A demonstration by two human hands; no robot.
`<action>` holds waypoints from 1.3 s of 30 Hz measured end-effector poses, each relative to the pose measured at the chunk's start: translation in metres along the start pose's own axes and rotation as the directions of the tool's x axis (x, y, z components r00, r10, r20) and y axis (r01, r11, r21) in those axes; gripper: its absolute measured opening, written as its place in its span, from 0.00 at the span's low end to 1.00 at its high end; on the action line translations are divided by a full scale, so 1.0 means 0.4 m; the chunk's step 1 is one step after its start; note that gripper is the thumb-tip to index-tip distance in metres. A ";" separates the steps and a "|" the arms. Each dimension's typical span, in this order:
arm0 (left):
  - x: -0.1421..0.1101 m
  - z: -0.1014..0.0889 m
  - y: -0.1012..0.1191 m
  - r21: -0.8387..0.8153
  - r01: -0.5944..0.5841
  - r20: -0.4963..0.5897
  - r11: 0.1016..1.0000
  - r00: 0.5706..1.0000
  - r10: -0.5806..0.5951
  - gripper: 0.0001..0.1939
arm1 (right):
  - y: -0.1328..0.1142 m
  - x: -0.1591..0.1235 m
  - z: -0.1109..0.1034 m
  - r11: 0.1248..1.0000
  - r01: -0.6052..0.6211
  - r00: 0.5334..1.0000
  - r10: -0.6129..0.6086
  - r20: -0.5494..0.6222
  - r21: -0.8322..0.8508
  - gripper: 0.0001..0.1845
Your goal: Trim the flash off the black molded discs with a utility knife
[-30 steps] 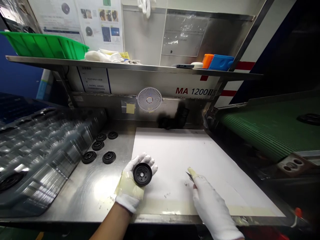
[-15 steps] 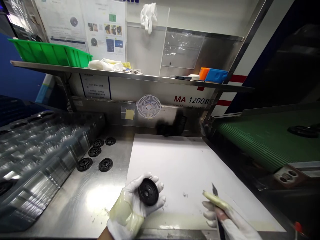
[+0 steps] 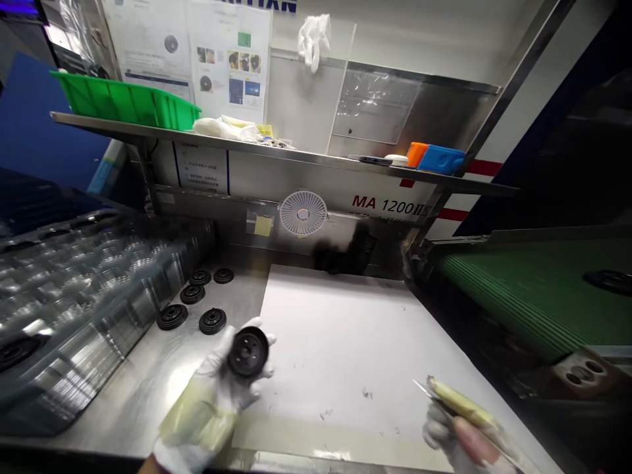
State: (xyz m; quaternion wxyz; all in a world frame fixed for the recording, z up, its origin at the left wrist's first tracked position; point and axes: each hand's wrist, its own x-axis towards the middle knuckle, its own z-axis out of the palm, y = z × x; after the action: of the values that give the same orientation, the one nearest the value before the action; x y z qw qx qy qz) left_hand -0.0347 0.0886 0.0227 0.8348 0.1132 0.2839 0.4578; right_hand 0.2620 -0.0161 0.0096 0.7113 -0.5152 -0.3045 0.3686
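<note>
My left hand (image 3: 222, 382), in a white glove with a yellowish wrap, holds a round black plastic wheel (image 3: 248, 353), its hollow side turned toward me. It is above the left edge of a white sheet (image 3: 336, 342). At the lower right, my gloved right hand (image 3: 459, 428) is closed around a slim craft knife (image 3: 428, 390), its thin blade pointing up and left. A yellowish cover shows on the index finger, and the thumb looks bare. Several similar black wheels (image 3: 212, 320) lie on the metal table just beyond my left hand.
Stacked clear plastic trays (image 3: 108, 296) stand on the left. On the right runs a green conveyor belt (image 3: 513, 289) carrying a black part (image 3: 609, 281). Overhead, a shelf (image 3: 306, 155) bears a green bin (image 3: 128, 102). A small white fan (image 3: 303, 213) is at the back; dark scraps (image 3: 367, 393) dot the sheet.
My left hand has moved left with the wheel, toward the wheels on the table. My right hand has shifted right and lower, still holding the knife. The camera view has turned slightly.
</note>
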 end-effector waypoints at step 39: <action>-0.027 0.023 -0.177 0.186 0.263 0.147 0.947 0.945 -0.291 0.26 | 0.112 -0.154 0.264 0.934 -0.357 0.885 0.326 0.333 0.035 0.15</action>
State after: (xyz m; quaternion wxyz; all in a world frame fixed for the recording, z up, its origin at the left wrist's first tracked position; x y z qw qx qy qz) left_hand 0.0157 0.0411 0.0023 0.9003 0.1798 0.2603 0.2991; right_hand 0.1331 -0.0053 -0.0066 0.5998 -0.4591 -0.3030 0.5811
